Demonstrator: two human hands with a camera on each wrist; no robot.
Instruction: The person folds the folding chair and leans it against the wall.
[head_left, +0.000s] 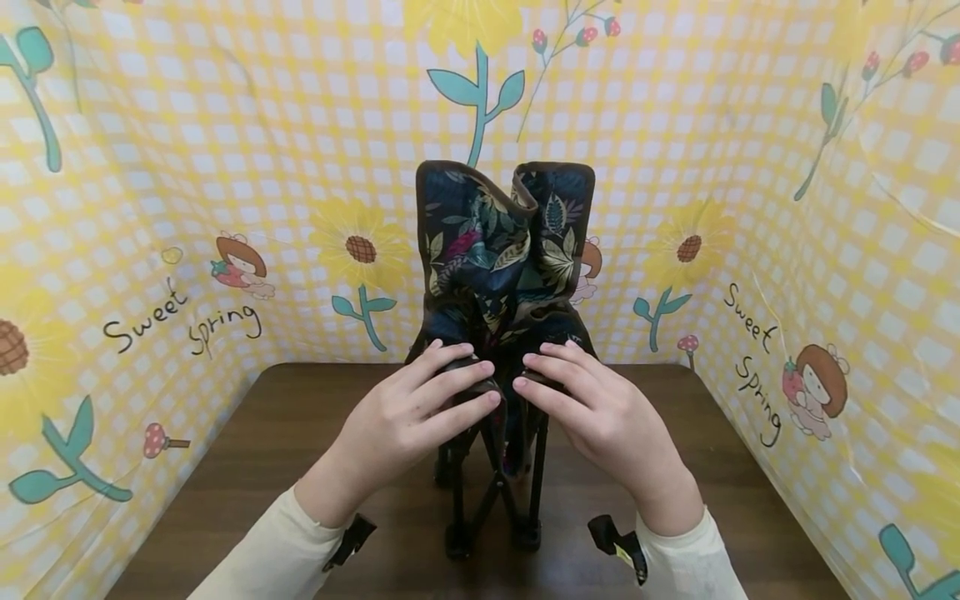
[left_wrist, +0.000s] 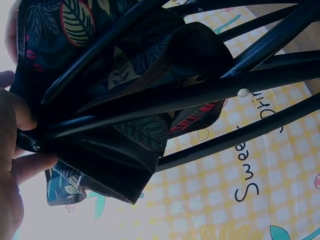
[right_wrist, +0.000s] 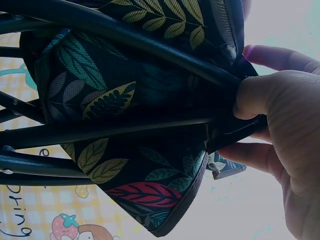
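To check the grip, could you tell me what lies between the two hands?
In the head view, the chair's bunched fabric and a narrow gap lie between the left hand and right hand.

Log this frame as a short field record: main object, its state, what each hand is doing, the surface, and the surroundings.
object: small folding chair with leaf-print fabric and black metal frame
state: folded up, standing upright on its feet
left hand: grips the front left corner of the chair; thumb and fingers pinch a frame joint
right hand: grips the front right corner, fingers curled on the frame
surface: dark wooden table
surroundings: yellow checked backdrop printed with flowers and "Sweet Spring"
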